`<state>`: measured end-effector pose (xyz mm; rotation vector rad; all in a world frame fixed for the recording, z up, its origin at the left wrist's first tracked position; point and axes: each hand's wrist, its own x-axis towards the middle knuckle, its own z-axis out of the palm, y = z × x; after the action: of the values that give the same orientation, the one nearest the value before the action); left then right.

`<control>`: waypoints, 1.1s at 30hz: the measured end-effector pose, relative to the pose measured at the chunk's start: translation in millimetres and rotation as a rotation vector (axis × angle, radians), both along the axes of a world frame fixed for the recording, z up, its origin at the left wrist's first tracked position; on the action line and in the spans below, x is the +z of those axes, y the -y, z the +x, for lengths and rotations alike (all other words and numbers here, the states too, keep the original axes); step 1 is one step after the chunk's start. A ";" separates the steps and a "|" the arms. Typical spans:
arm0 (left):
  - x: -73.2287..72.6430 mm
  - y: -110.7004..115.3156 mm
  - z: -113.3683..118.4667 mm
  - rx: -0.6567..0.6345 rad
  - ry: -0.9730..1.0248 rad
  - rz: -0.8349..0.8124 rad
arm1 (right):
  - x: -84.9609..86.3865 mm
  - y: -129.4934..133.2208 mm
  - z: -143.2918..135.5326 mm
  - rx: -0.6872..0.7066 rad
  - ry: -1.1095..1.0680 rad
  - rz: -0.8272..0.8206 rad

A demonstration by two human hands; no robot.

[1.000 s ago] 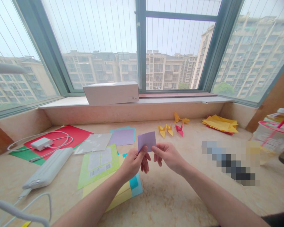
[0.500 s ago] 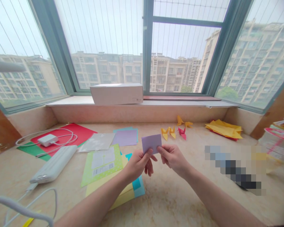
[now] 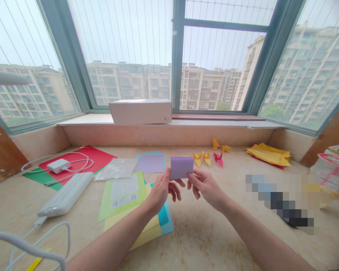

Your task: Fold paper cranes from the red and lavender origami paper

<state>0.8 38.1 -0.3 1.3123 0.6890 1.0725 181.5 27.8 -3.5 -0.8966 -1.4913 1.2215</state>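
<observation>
A small folded square of purple origami paper [image 3: 182, 167] is held up above the tabletop, its folded edge along the top. My left hand [image 3: 165, 186] pinches its left edge, thumb on the near side and the other fingers curled below. At the lower right corner, the thumb and forefinger of my right hand [image 3: 202, 183] grip the paper, the remaining fingers hanging loosely. Beyond the paper, small folded cranes stand on the table, several yellow ones [image 3: 206, 158] and a pink one [image 3: 218, 159].
Left lie purple sheets [image 3: 150, 163], a green paper packet [image 3: 122, 194], yellow sheets [image 3: 145, 236], red paper [image 3: 86, 158], a white power bank [image 3: 66, 194] and a charger [image 3: 58, 165]. Right are yellow papers [image 3: 268, 153], a blurred-out object [image 3: 279, 203] and a plastic cup [image 3: 332, 173]. A white box [image 3: 141, 113] sits on the sill.
The purple paper has tipped more upright and shows its folded top edge. My left thumb has shifted from its lower front to its left edge. The view has moved slightly.
</observation>
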 end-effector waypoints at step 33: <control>-3.9 -7.8 -4.4 -0.061 -0.246 0.048 | 7.2 -10.5 21.0 -0.236 0.120 0.091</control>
<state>-3.6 45.9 -4.2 1.5132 0.8041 0.8914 202.6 38.2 3.7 -1.0665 -1.4750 0.9351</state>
